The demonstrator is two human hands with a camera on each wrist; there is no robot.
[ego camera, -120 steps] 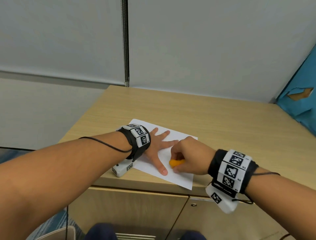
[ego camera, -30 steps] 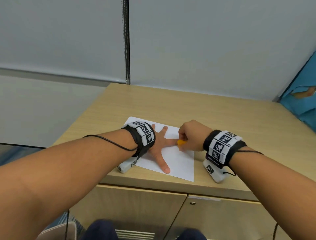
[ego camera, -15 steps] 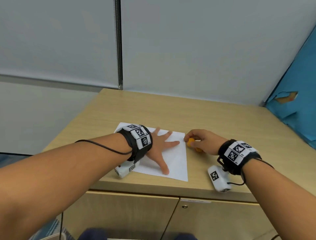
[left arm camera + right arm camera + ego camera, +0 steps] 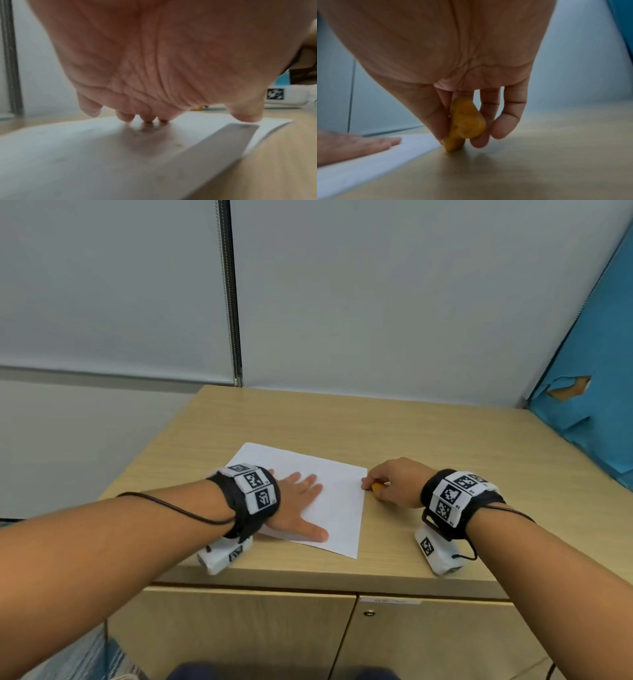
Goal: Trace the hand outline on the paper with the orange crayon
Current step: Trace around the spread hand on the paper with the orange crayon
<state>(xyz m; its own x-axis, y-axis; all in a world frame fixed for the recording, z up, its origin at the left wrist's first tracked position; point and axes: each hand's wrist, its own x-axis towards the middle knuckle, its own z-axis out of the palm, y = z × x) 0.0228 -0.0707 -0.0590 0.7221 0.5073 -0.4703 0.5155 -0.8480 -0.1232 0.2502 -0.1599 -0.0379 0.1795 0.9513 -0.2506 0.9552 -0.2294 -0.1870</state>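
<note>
A white sheet of paper [image 4: 337, 505] lies on the wooden cabinet top [image 4: 411, 433]. My left hand [image 4: 301, 505] rests flat on it, fingers straight and close together, thumb out toward the near edge. In the left wrist view the fingertips [image 4: 147, 119] touch the paper [image 4: 85, 155]. My right hand [image 4: 394, 482] sits just right of the sheet and pinches a chunky orange crayon [image 4: 377, 488]. The right wrist view shows the crayon [image 4: 464, 124] held between thumb and fingers, its tip on the wood beside the paper edge [image 4: 412, 151]. No drawn line is visible on the sheet.
The cabinet top ends at a front edge [image 4: 325, 583] near me, with doors below. A grey wall stands behind, and a blue panel [image 4: 596, 405] leans at the far right. Bare wood stretches to the right and behind the paper.
My right hand has carried the crayon off the paper to the wood at its right edge. The left hand's fingers have drawn closer together. The head view shifted slightly.
</note>
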